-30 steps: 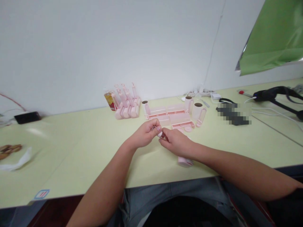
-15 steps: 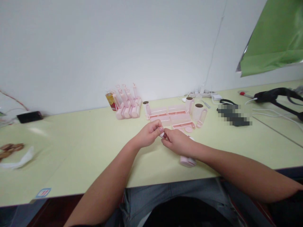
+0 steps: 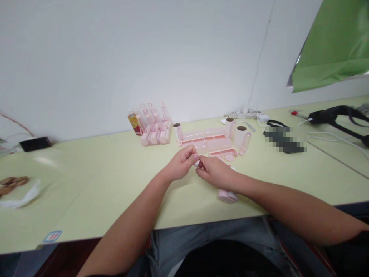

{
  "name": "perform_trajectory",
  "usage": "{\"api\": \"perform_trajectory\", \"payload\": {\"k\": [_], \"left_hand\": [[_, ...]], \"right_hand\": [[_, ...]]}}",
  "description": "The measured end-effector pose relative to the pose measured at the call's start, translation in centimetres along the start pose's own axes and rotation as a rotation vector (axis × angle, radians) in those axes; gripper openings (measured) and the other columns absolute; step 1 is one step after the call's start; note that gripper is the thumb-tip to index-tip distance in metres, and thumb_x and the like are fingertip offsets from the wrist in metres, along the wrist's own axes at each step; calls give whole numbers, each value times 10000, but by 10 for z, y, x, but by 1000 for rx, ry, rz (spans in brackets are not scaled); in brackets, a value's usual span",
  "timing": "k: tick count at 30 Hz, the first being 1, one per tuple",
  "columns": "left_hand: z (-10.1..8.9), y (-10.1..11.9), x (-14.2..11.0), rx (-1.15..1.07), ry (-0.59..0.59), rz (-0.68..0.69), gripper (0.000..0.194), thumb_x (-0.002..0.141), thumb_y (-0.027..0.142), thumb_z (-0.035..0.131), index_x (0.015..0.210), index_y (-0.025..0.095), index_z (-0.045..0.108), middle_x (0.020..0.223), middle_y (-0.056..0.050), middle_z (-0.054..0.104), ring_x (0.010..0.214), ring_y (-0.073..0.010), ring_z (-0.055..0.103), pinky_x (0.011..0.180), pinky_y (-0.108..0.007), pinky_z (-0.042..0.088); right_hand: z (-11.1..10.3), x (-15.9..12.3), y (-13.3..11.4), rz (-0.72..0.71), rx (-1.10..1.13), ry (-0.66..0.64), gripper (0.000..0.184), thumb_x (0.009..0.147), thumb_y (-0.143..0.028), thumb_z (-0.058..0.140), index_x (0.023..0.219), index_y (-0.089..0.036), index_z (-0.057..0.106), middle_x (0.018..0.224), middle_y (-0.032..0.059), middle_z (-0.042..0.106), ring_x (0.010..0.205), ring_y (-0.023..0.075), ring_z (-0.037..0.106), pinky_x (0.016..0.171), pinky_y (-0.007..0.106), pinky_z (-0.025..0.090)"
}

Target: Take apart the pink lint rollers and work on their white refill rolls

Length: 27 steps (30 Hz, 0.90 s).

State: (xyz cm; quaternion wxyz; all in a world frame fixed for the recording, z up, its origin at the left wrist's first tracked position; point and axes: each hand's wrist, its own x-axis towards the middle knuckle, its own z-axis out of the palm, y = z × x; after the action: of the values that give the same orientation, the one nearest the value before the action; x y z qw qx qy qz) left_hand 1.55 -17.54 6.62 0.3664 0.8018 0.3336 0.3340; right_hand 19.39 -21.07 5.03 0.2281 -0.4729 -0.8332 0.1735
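My left hand (image 3: 181,163) and my right hand (image 3: 216,171) meet above the table, both closed. Between their fingertips shows a small white and reddish-brown piece (image 3: 197,163), mostly covered by the fingers, so its kind is unclear. Under my right wrist lies a pink cylindrical roller part (image 3: 227,196), partly hidden by the forearm. Just beyond the hands are pink plastic roller cases (image 3: 221,152), a round pink cap (image 3: 229,157) and white rolls with brown cores (image 3: 240,136).
Several pink lint rollers (image 3: 155,132) stand together at the back left, beside a yellow-red carton (image 3: 134,123). A black phone (image 3: 36,143) and brown pieces (image 3: 13,184) are far left. Cables (image 3: 328,137), a power strip (image 3: 245,114) and a black strap (image 3: 337,115) lie to the right.
Both hands hold almost the same pose and place. A little more of the reddish-brown part shows between the fingers. The rest of the table stays as it was.
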Motion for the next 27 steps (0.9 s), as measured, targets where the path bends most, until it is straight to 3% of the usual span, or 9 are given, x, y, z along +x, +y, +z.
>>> {"api": "perform_trajectory", "payload": {"k": [15, 27], "left_hand": [[10, -2, 0, -30, 97, 46, 339, 939, 473, 519, 790, 176, 456, 709, 26, 481, 651, -107, 425, 655, -243, 379], [11, -5, 1, -41, 97, 14, 353, 929, 499, 523, 795, 180, 455, 683, 31, 476, 646, -111, 428, 641, -243, 377]], "right_hand": [[-1, 1, 0, 13, -7, 18, 112, 912, -270, 535, 904, -163, 567, 786, 55, 658, 670, 154, 546, 617, 256, 311], [-3, 2, 1, 4, 41, 0, 86, 895, -247, 539, 871, -165, 552, 758, 35, 635, 649, 138, 527, 617, 247, 317]]}}
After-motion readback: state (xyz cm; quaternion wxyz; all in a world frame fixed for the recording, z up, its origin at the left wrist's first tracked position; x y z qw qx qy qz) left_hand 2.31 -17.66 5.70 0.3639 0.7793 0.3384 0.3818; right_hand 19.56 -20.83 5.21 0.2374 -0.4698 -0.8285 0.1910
